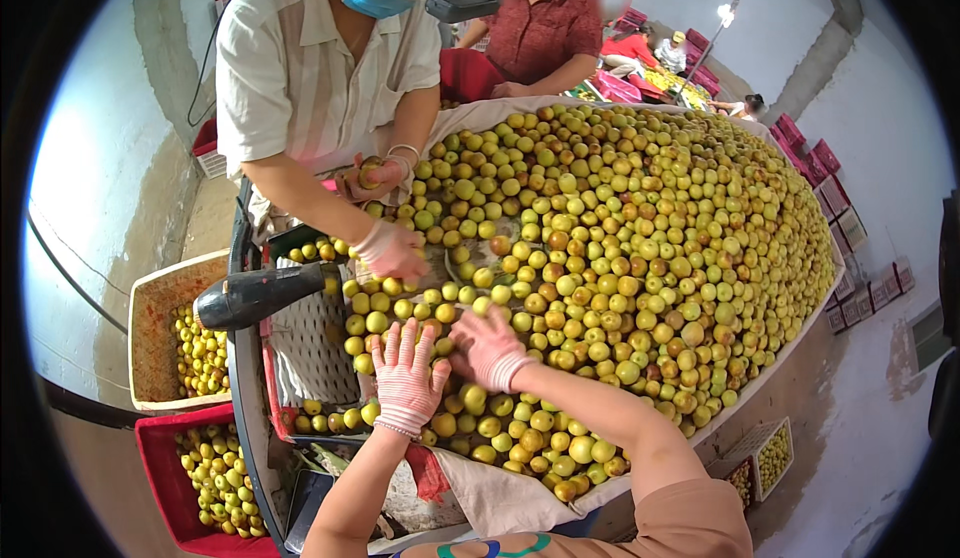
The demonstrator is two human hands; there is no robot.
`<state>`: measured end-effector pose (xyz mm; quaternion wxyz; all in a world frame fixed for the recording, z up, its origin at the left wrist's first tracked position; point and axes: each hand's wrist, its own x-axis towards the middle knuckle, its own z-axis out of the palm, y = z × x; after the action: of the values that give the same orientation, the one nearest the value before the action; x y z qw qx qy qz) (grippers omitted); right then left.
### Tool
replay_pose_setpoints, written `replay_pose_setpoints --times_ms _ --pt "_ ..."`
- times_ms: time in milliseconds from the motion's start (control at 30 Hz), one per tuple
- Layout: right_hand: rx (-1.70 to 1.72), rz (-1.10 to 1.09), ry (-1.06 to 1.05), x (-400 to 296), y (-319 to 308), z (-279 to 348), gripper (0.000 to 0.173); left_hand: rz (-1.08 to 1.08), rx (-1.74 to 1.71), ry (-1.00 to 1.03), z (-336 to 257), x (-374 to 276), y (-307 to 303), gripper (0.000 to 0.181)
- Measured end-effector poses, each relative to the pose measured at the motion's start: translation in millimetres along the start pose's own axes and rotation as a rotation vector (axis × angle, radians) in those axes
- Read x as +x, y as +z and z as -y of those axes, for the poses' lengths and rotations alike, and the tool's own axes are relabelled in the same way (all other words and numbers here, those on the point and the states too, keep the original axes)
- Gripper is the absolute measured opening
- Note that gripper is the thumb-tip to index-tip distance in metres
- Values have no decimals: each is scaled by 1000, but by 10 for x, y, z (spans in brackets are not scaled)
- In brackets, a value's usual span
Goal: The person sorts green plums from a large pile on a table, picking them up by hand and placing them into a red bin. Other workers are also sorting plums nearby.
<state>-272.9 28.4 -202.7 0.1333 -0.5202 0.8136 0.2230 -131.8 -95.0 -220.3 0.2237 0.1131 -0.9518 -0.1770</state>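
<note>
Both of my hands wear pink-and-white striped knit gloves. My left hand [407, 376] lies palm down with fingers spread over small yellow-green fruits, beside the perforated white liner [311, 344] of a red crate. Just to its right, my right hand [487, 348] reaches over more fruits, its fingertips among them; whether it grips one cannot be told. A large heap of yellow-green and brownish fruits [637, 258] fills the cloth-lined table. A black hair dryer [262, 295] lies at the crate's left edge, its nozzle pointing right.
Across the table a masked person [322, 93] holds a fruit in one gloved hand; the other glove [391, 249] reaches close to mine. Another person in red [540, 40] stands behind. At left are a cream crate [180, 280] and a red-lined crate [161, 475] of fruits. A dark phone-like object [307, 509] lies near me.
</note>
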Motion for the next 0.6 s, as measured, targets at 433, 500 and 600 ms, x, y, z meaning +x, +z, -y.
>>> replay_pose_setpoints --times_ms 433,500,600 --pt "181 -269 709 65 143 -1955 75 110 46 15 -30 -20 58 51" --pt "262 -115 624 103 -125 -1651 73 116 55 9 0 -58 56 51" --pt "170 -65 482 167 -332 -1004 66 73 26 -13 41 -73 52 48"
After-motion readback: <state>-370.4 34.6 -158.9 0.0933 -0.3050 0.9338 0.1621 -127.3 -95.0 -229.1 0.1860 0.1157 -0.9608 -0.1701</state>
